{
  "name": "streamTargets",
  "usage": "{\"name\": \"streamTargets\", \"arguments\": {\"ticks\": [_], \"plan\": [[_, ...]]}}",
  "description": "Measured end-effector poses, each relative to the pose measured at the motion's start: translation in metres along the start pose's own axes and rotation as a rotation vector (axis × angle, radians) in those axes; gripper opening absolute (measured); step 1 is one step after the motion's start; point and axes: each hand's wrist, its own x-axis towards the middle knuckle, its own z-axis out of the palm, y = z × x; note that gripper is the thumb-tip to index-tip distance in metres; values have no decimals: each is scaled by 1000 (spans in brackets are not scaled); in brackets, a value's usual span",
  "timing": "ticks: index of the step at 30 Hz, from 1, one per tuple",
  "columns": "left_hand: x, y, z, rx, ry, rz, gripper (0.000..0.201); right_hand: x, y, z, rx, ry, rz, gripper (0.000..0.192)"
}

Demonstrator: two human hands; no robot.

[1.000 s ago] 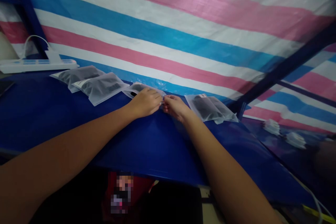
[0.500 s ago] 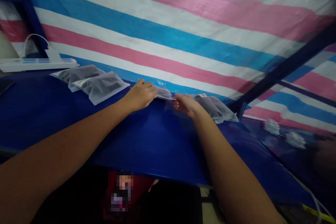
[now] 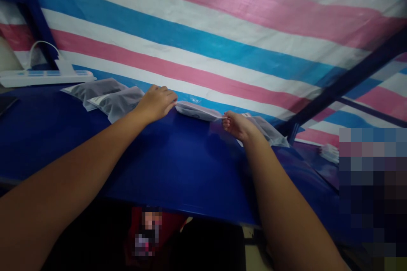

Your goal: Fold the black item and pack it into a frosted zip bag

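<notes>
A frosted plastic bag [image 3: 197, 111] with a dark item inside is stretched between my two hands just above the blue table [image 3: 178, 165]. My left hand [image 3: 155, 102] pinches its left end, and my right hand [image 3: 235, 124] pinches its right end. To the left of my left hand lie two more frosted bags [image 3: 108, 95] with dark contents, overlapping each other. Behind my right hand lies another pair of such bags [image 3: 265, 129], partly hidden by the hand.
A white power strip [image 3: 44, 77] with a cable lies at the table's far left. A pink, white and blue striped tarp [image 3: 222, 29] rises behind the table. Small white items [image 3: 330, 152] sit on a second surface at right, beside a blurred patch.
My hands have drawn apart along the bag, the left moving left and up, the right moving right. The bag has lifted from under my hands and now spans between them.
</notes>
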Motion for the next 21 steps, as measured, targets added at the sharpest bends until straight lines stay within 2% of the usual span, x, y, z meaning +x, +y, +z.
{"name": "streamTargets", "arguments": {"ticks": [5, 10, 17, 19, 21], "plan": [[-1, 3, 0, -132, -11, -24, 17, 1, 1, 0, 2, 15, 5, 14], [-2, 8, 4, -168, -47, 15, 17, 1, 3, 0, -43, 75, 6, 12], [-1, 20, 10, -212, -24, 58, 13, -3, 8, 4, -188, 162, -9, 15], [0, 24, 11, -219, -25, 75, 15, -7, 6, 6, -332, 195, -27, 19], [0, 28, 12, -236, -35, 88, 17, -9, 4, 9, -624, 276, -99, 28]]}}
